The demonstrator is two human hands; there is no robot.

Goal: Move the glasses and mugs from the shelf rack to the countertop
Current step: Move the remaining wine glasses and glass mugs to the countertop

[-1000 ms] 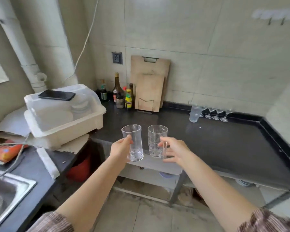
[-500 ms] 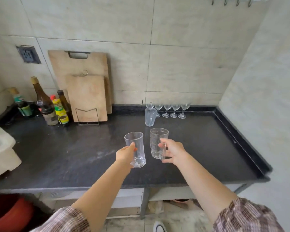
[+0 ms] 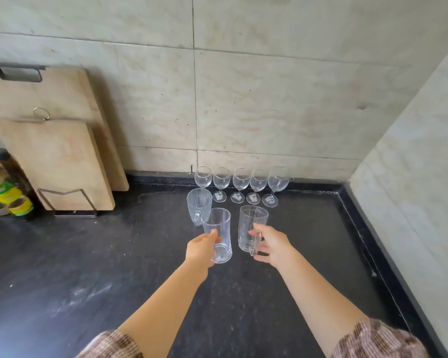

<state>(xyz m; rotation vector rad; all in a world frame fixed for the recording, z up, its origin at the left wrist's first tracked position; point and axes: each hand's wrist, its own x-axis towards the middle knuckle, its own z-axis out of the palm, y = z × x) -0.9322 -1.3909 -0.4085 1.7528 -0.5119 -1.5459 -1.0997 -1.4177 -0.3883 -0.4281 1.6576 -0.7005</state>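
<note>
My left hand (image 3: pixel 201 250) grips a clear plain tumbler (image 3: pixel 218 235) upright above the black countertop (image 3: pixel 88 267). A clear glass mug (image 3: pixel 251 228) with a handle is held upright in my right hand (image 3: pixel 270 245), just right of the tumbler. Behind the tumbler a ribbed glass mug (image 3: pixel 198 205) stands on the counter. Several wine glasses (image 3: pixel 241 183) stand in a row against the back wall. The shelf rack is out of view.
Two wooden cutting boards (image 3: pixel 55 161) lean on the wall at the left in a wire stand. Sauce bottles (image 3: pixel 4 189) crowd the far left edge. A tiled wall (image 3: pixel 411 177) closes the counter's right side, with a raised black rim (image 3: pixel 367 241) along it.
I have come closer to the counter and both hands have carried the tumbler and the mug forward, close to the ribbed mug and wine glasses. The dish bin has left the view.
</note>
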